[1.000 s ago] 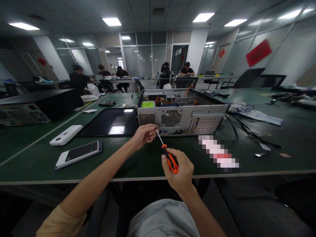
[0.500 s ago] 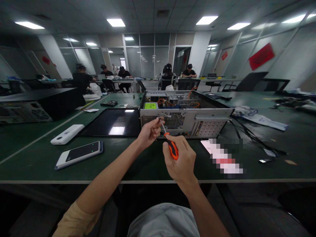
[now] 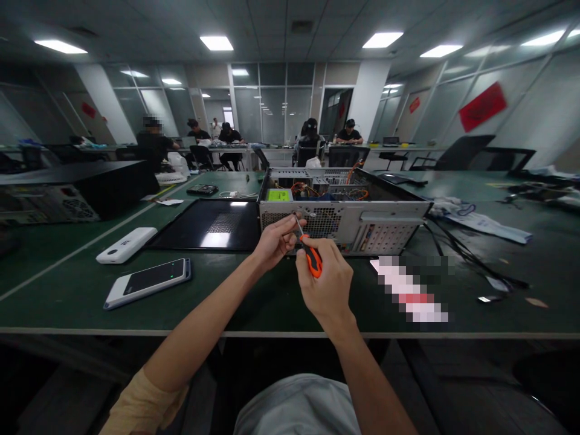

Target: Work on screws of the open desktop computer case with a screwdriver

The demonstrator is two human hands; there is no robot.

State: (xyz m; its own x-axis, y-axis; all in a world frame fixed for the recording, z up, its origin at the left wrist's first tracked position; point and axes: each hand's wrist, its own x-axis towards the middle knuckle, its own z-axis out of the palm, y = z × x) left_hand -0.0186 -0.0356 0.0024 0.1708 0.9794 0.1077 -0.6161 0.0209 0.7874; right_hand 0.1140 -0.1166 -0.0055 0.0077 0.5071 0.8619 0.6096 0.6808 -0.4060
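Observation:
An open computer case (image 3: 348,211) lies on the green table, its metal rear panel facing me. My right hand (image 3: 327,278) is wrapped round the orange and black handle of a screwdriver (image 3: 313,260), whose shaft points up and left to the panel. At the shaft's tip, my left hand (image 3: 275,241) has its fingers pinched together against the perforated panel. What those fingers hold, if anything, is too small to make out. Inside the case, a part with a bright green label (image 3: 278,195) and orange wires show.
A black side panel (image 3: 206,223) lies left of the case, with a white power bank (image 3: 127,245) and a phone-like device (image 3: 147,283) nearer. Right are a blurred pink phone (image 3: 403,287), cables (image 3: 471,254) and gloves (image 3: 480,222). Another case (image 3: 113,187) stands far left; people sit behind.
My right hand and the screwdriver have moved slightly up and left, closer to the panel and my left hand. The whole view has shifted a little.

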